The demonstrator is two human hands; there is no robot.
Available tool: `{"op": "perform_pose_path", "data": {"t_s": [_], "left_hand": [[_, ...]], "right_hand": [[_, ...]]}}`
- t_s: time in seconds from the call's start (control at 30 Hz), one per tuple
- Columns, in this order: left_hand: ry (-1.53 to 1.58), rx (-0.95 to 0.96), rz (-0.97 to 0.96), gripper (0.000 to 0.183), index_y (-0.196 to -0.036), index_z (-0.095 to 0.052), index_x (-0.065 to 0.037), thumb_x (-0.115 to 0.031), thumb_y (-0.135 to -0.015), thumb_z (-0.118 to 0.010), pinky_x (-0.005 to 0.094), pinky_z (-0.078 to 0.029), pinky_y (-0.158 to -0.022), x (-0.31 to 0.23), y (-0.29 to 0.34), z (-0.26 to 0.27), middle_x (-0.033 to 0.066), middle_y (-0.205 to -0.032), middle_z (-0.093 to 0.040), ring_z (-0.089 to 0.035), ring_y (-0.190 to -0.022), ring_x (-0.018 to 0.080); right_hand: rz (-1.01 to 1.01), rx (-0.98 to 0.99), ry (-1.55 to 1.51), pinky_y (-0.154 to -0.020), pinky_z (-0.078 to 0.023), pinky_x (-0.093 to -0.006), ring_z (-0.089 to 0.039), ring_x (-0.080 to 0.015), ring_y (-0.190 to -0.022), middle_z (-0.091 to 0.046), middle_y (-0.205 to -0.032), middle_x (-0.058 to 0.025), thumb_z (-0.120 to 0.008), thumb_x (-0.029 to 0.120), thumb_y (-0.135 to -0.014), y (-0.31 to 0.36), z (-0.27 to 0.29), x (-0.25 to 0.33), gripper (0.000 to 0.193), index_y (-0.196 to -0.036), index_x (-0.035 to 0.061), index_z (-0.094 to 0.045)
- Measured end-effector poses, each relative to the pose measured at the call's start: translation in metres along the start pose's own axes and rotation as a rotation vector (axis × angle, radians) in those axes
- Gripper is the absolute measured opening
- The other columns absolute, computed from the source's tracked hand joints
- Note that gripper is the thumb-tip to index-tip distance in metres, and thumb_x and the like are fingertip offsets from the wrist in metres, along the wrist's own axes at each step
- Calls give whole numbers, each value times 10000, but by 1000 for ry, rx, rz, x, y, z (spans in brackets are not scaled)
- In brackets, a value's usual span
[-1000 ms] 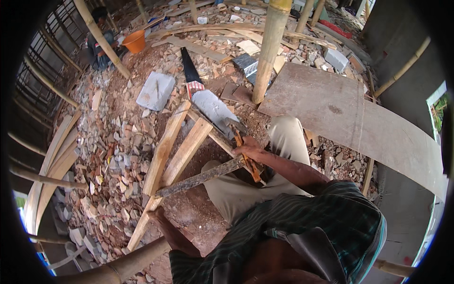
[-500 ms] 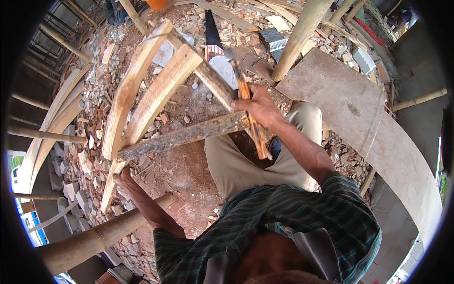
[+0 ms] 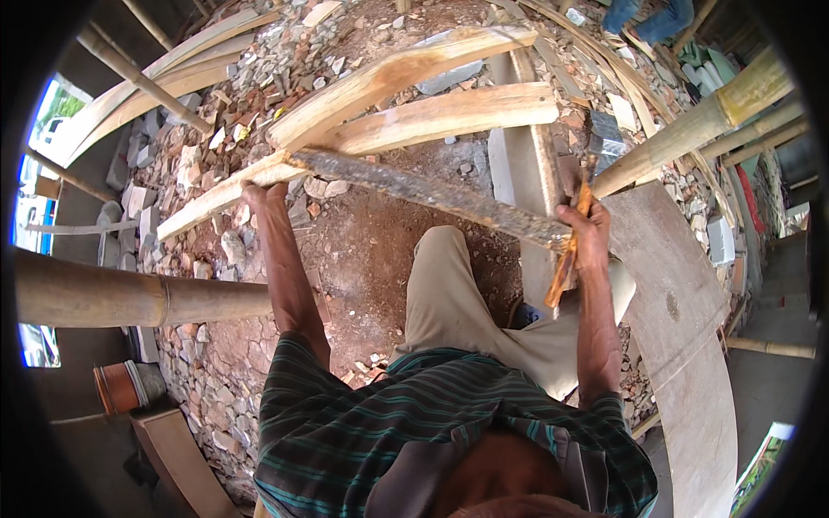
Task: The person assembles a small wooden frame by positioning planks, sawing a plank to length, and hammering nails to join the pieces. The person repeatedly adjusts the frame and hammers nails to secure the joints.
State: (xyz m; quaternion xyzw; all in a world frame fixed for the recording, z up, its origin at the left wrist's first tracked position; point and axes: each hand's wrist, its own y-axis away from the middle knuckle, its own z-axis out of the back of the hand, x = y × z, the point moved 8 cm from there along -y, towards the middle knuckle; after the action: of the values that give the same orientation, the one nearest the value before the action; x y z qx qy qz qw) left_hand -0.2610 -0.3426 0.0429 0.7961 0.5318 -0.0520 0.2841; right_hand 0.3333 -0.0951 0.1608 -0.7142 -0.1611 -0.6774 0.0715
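A frame of rough wooden boards is held out in front of my knees. Two pale boards, an upper one [image 3: 397, 73] and a lower one [image 3: 440, 118], and a dark bark-edged board [image 3: 432, 197] meet at its left corner. My left hand [image 3: 266, 198] is closed around the pale board end [image 3: 203, 205] that sticks out there. At the opposite corner, my right hand [image 3: 591, 235] wraps around a hammer [image 3: 563, 274] with an orange-brown handle, and its fingers press against the bark-edged board's end. The hammer's head is hard to make out.
Rubble [image 3: 207, 380] covers the ground at left. A thick bamboo pole [image 3: 104, 290] reaches in beside my left arm, and another bamboo pole [image 3: 691, 142] slants at right. A large flat sheet [image 3: 682, 319] lies by my right arm. Another person's jeans [image 3: 661, 19] show at top right.
The wooden frame has turned clockwise in view and its right corner has moved right. My right hand went right and down with the hammer; my left hand is higher. The whole view has also turned.
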Motion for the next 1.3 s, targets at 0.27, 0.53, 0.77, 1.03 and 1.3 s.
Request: {"op": "perform_pose_path", "data": {"t_s": [0.27,0.53,0.77,1.03,1.3], "left_hand": [[80,123,235,584,-1408,-450,-18,-399,-991,-301,580,-321,-1128,143,54,-32,188,-1427,-501,-481,-1306,380],[120,-13,396,456,-1324,-533,-40,-325,-970,-495,626,-359,-1075,291,38,70,173,-1397,-526,-507,-1258,401],[58,129,441,314,-1185,-678,-69,-258,-948,-595,529,-518,-937,302,-2,117,96,-1200,-678,-653,-1029,319],[-660,-201,397,539,-1383,-422,-33,-408,-999,-474,481,-427,-1009,267,25,176,194,-1348,-508,-521,-1209,356],[-1642,846,-496,870,-1444,-371,32,-479,-833,-721,441,-400,-1065,236,119,-34,302,-1366,-490,-464,-1294,408]], "right_hand": [[181,64,319,-689,-502,-311,-618,-170,-756,-630,-874,-92,-760,107,-760,-141,81,91,360,-1036,-61,-601],[18,30,432,-809,-451,-310,-578,-173,-840,-609,-903,-45,-744,114,-747,-167,172,12,294,-990,3,-624],[-47,51,390,-714,-440,-288,-571,-157,-804,-603,-846,-33,-718,124,-764,-155,182,-102,247,-965,6,-635],[-181,38,233,-730,-478,-295,-597,-141,-778,-619,-849,-21,-726,92,-771,-156,177,-114,224,-969,33,-639],[-179,6,207,-650,-487,-296,-597,-133,-677,-618,-754,2,-754,75,-763,-153,171,-106,142,-856,64,-648]]}}
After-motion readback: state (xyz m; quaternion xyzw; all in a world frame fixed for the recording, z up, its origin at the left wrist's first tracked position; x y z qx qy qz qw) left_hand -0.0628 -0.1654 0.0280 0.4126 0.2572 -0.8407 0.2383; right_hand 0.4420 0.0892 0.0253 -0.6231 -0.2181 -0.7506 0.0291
